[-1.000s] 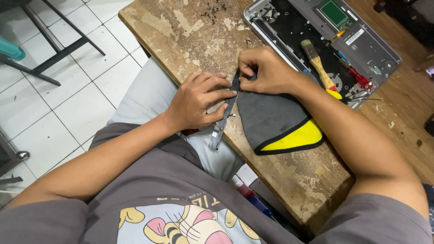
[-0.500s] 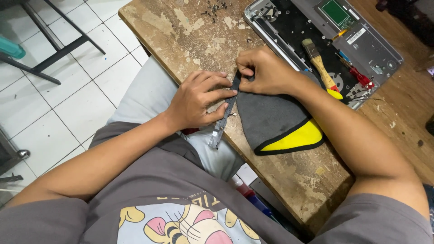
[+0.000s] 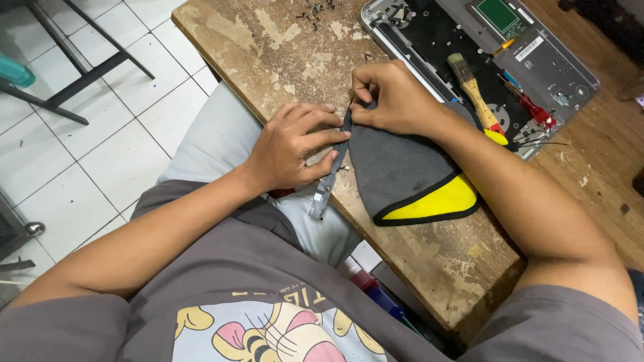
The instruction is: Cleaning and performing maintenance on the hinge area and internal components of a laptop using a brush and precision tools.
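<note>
My left hand [image 3: 295, 147] grips thin metal strip [image 3: 329, 179] at table [image 3: 268, 53] edge; strip's long axis runs from my lap toward right hand [image 3: 392, 100], which pinches top end, possibly through grey cloth [image 3: 402, 167].

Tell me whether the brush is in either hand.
No: the brush lies on the opened laptop, while both the left hand and right hand grip a narrow metal strip.

Grey short-sleeved cartoon-print shirt [image 3: 268, 295], pale grey trousers [image 3: 221, 134], bare forearms.
</note>
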